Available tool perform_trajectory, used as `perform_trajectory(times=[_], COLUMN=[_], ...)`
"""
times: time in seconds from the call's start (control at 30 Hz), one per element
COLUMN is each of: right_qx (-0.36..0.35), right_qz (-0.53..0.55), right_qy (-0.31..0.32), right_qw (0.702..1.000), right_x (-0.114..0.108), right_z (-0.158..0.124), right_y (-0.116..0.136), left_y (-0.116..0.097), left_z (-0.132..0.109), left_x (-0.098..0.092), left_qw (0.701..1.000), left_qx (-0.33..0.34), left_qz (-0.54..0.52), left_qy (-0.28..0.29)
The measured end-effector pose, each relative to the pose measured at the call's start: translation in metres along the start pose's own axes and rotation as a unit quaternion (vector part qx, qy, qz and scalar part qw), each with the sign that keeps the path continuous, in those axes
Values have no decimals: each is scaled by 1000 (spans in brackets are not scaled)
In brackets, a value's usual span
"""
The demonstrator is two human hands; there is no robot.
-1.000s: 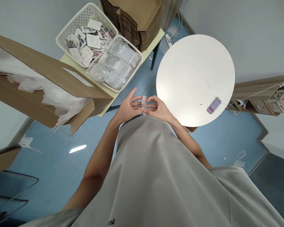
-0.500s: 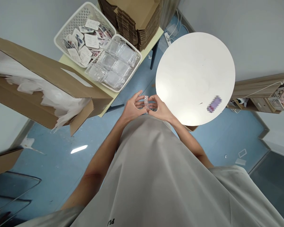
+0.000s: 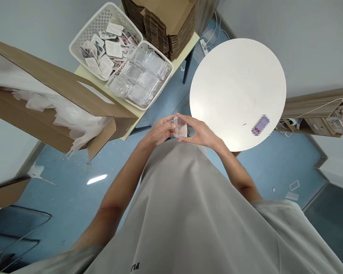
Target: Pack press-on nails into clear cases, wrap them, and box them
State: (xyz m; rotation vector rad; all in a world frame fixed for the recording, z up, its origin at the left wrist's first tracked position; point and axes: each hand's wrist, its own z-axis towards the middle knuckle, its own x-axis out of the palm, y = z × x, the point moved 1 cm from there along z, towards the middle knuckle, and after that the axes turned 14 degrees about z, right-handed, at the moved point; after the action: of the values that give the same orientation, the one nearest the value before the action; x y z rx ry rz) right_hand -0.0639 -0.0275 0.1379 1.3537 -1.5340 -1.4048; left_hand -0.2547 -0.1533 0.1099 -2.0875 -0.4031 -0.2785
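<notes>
Your clear plastic case, edge-on a moment ago, now shows its broad face at mid-frame, probably making it easier to check. Your right hand spans it, gripping opposite edges; your left hand's fingers curl at its left side, their hold unclear.

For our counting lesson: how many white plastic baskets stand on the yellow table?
2: the larger basket holds loose cards; the smaller basket, beside it, holds clear plastic boxes. The open cardboard box could hide others.
</notes>
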Motion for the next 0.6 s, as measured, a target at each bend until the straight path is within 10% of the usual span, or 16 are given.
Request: perform_trajectory(times=[0.6], right_qx=[58], right_qz=[258], right_qy=[-93], right_qw=[960], right_x=[-16], right_z=[9], right_y=[18], left_y=[-6], left_z=[-20], left_x=[23], left_qw=[999], left_qx=[-10], left_qz=[-19], left_qy=[-43])
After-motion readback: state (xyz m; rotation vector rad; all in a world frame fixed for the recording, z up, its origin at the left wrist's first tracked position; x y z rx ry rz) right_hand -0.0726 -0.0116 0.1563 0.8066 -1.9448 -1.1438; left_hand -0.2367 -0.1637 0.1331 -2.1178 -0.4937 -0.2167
